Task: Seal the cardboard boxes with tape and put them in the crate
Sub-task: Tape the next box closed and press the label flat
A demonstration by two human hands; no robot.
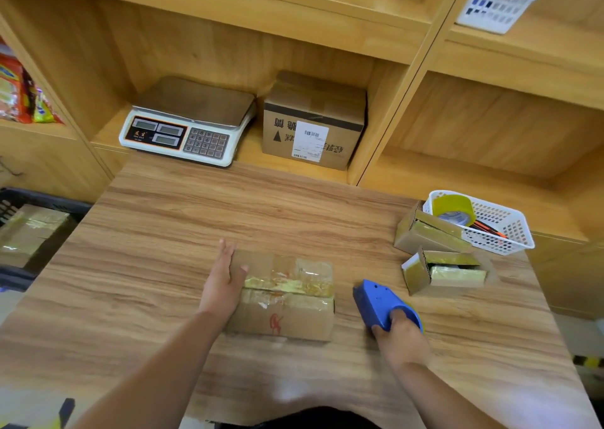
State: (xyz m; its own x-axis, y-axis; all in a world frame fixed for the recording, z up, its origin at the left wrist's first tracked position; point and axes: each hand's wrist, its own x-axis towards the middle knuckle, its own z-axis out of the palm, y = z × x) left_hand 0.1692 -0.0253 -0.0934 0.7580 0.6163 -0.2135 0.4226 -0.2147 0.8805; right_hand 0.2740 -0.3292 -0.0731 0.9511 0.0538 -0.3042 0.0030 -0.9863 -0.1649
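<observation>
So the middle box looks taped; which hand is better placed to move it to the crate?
Left, probably. The left hand rests on the box, and the crate sits on that side. The right hand grips the blue tape dispenser.

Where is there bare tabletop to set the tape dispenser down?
Bare tabletop lies between the scale and the taped box, and left of the left hand toward the crate. Crowded right: two open boxes beside the white basket.
</observation>
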